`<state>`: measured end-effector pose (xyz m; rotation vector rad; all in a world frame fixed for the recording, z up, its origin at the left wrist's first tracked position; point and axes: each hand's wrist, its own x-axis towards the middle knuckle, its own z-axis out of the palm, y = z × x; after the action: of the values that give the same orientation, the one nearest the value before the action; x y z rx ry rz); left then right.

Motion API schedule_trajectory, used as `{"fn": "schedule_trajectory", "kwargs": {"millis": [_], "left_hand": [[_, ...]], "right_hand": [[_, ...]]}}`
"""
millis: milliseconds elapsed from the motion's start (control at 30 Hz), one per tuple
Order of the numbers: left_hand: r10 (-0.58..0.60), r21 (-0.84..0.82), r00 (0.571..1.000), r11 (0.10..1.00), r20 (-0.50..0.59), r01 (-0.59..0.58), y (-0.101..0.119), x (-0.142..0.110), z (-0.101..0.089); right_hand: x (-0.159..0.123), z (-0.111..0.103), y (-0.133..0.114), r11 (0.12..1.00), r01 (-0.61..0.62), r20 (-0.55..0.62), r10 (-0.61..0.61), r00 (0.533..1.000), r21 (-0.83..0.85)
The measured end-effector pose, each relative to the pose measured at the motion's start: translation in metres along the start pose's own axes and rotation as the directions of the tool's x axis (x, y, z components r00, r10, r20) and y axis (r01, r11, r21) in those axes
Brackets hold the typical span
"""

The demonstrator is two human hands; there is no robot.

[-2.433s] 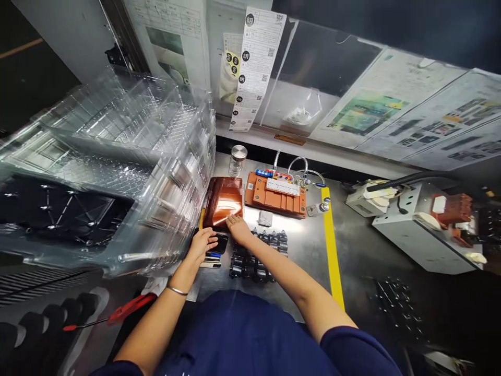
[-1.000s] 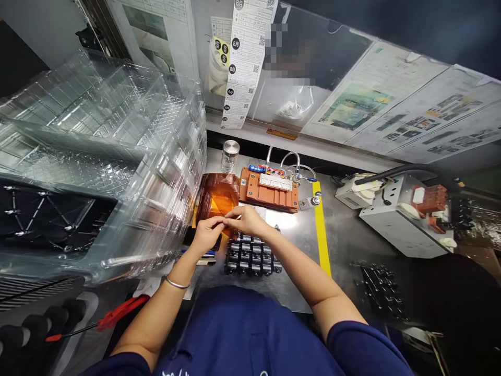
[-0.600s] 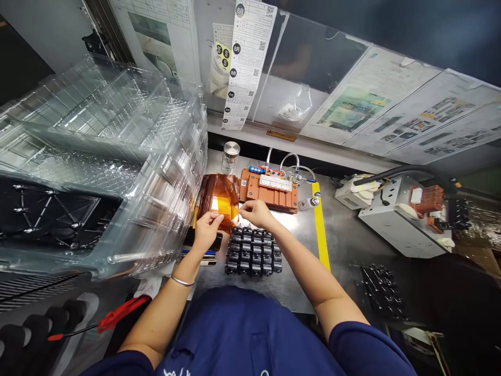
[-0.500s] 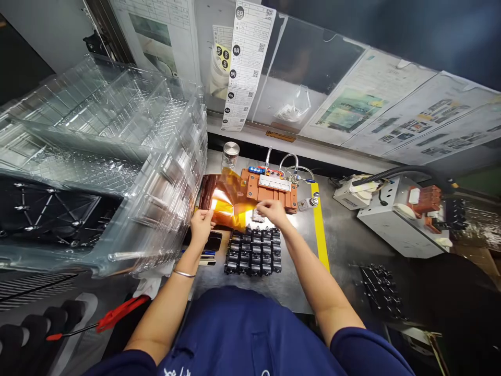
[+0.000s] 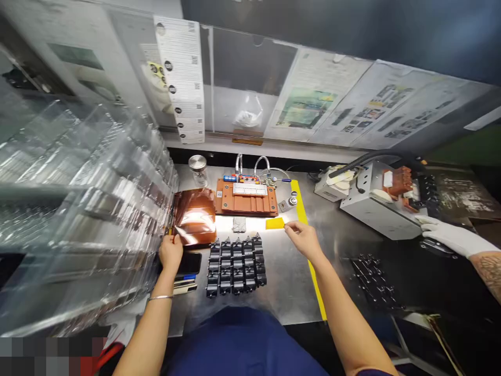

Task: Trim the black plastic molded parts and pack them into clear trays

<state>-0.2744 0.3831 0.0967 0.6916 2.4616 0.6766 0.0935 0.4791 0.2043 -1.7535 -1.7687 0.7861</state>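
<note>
Between the thumb and fingers of my right hand (image 5: 304, 238) is the end of a small yellow film strip (image 5: 274, 223). It extends leftward just in front of an orange-brown fixture (image 5: 247, 201). On the left, my left hand (image 5: 171, 253) has its fingers closed at the lower left corner of a glossy amber film sheet (image 5: 195, 215). A little yellow shows at those fingertips, too small to make out. Several rows of black moulded parts (image 5: 236, 267) lie on the metal table between my forearms. A small crumpled grey-white piece (image 5: 239, 224) sits behind them.
Stacked clear plastic trays (image 5: 97, 224) crowd the left. A lidded glass jar (image 5: 198, 169), a phone (image 5: 190, 263) and pens (image 5: 183, 283) lie nearby. Yellow tape (image 5: 300, 209) crosses the table. At right, another person's gloved hand (image 5: 446, 235) is beside a white machine (image 5: 376, 209).
My right hand has moved right, away from the amber sheet, with a yellow strip in its fingers. The sheet now lies flatter beside my left hand. The whole view has shifted.
</note>
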Motion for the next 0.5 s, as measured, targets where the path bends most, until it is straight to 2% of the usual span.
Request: {"fn": "schedule_trajectory", "kwargs": {"millis": [67,133,200,267,300,333,400,433,467,500], "left_hand": [[0.034,0.234,0.999,0.972,-0.008,-0.031,0.006,-0.007,-0.003],[0.167,0.413,0.985,0.901,-0.052,-0.131,0.025,-0.018,0.001],[0.348,0.459,0.937,0.839,-0.036,-0.293,0.061,-0.03,0.016],[0.512,0.353,0.855,0.787,0.084,-0.506,0.115,-0.043,0.046],[0.596,0.238,0.782,0.745,0.181,-0.623,0.147,-0.049,0.067],[0.685,0.099,0.679,0.681,0.266,-0.726,0.181,-0.055,0.091],[0.817,-0.124,0.439,0.513,0.374,-0.849,0.249,-0.067,0.144],[0.836,-0.146,0.36,0.451,0.415,-0.88,0.281,-0.072,0.17],[0.841,-0.157,0.326,0.426,0.431,-0.891,0.309,-0.077,0.194],[0.845,-0.165,0.314,0.417,0.433,-0.894,0.332,-0.079,0.215]], "right_hand": [[-0.004,-0.012,0.01,0.997,0.049,0.022,-0.048,0.999,-0.056],[-0.007,-0.024,0.019,0.988,0.113,0.042,-0.109,0.993,-0.102],[-0.008,-0.033,0.029,0.969,0.197,0.064,-0.189,0.98,-0.152],[-0.006,-0.038,0.037,0.94,0.276,0.092,-0.263,0.96,-0.201],[-0.004,-0.04,0.04,0.925,0.31,0.107,-0.293,0.95,-0.22],[-0.001,-0.04,0.043,0.91,0.342,0.123,-0.322,0.939,-0.232],[0.006,-0.039,0.046,0.882,0.406,0.155,-0.378,0.913,-0.239],[0.008,-0.038,0.047,0.868,0.439,0.172,-0.408,0.897,-0.233],[0.011,-0.037,0.047,0.853,0.472,0.189,-0.437,0.879,-0.221],[0.013,-0.037,0.048,0.84,0.502,0.203,-0.465,0.862,-0.204]]}}
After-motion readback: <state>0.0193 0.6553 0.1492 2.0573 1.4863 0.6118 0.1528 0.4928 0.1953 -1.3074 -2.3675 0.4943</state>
